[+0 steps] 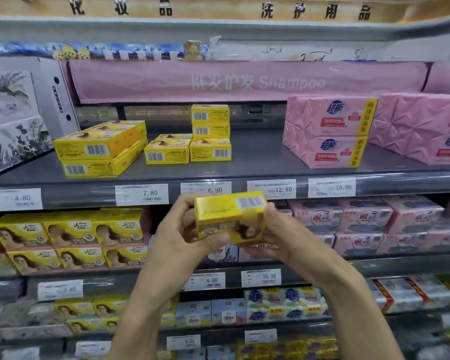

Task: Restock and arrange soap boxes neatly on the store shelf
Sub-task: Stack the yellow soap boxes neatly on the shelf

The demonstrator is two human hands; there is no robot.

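A yellow soap box [226,216] with a barcode on its upper side is held in front of the shelf edge, below the upper shelf. My left hand [186,232] grips its left end and my right hand [273,237] grips its right end. On the grey upper shelf [257,154] lie more yellow soap boxes: a stack of three [210,132] in the middle, a single box [166,150] to its left, and two larger yellow packs [99,149] stacked further left.
Pink soap packs [327,131] stand at the right of the upper shelf, floral white boxes [11,118] at the left. Price tags [142,194] line the shelf edge. Lower shelves hold yellow boxes [70,237], pink packs [361,219] and mixed soaps.
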